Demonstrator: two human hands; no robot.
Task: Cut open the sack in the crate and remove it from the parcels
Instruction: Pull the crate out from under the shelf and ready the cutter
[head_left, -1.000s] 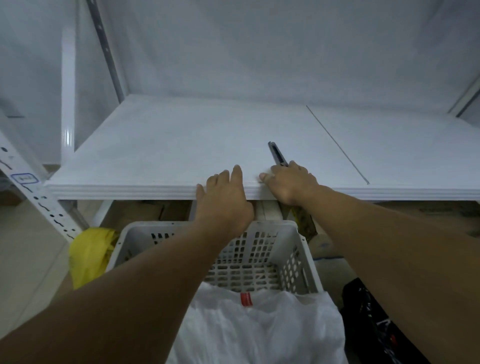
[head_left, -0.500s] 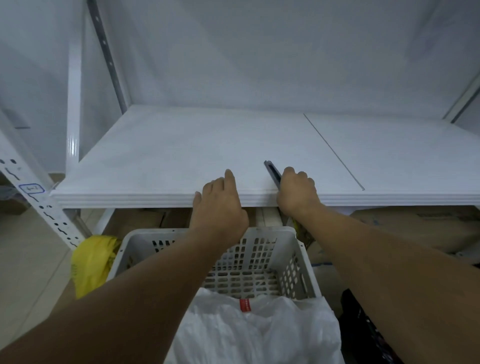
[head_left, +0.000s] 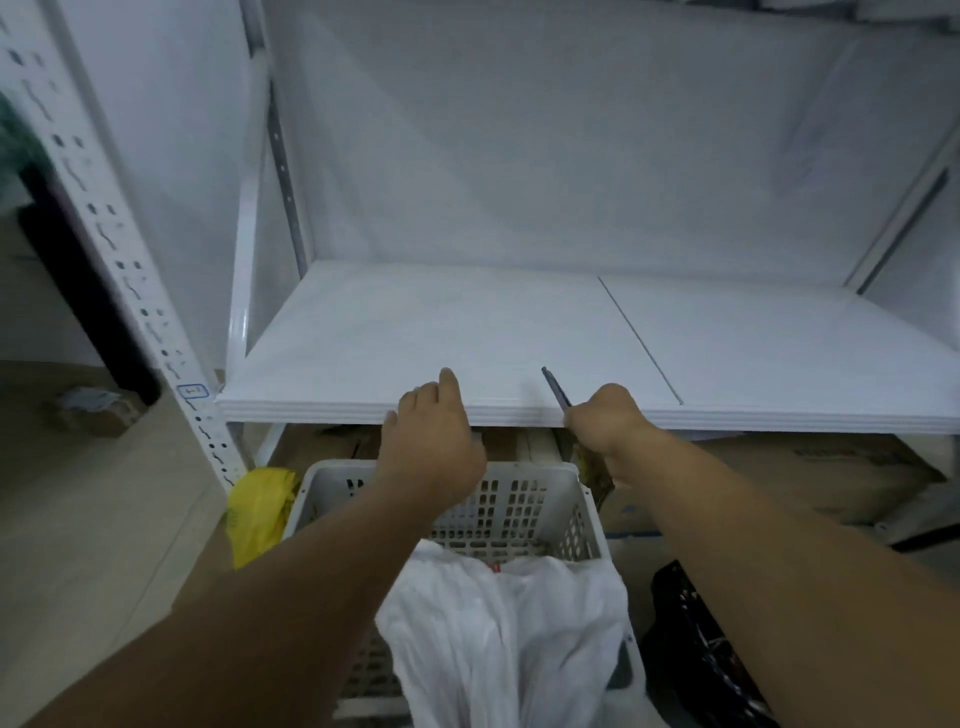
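A white plastic sack (head_left: 498, 634) with a small red tag lies in the white slotted crate (head_left: 524, 506) on the floor below me. My right hand (head_left: 608, 423) grips a utility knife (head_left: 557, 389) at the front edge of the white shelf (head_left: 415, 332); the dark blade end sticks up over the shelf and the yellowish handle hangs below my fist. My left hand (head_left: 434, 441) is over the crate's far rim, its fingers resting on the shelf edge and holding nothing.
A yellow bag (head_left: 257, 512) lies left of the crate, a black bag (head_left: 701, 649) right of it. Cardboard boxes (head_left: 810, 480) sit under the shelf. A perforated white rack post (head_left: 109, 249) stands at left, and a small box (head_left: 91, 410) on the floor beyond.
My right hand has drawn the knife back from the shelf top to its front edge. My left hand slid slightly back toward the crate. My view has pulled back and tilted up.
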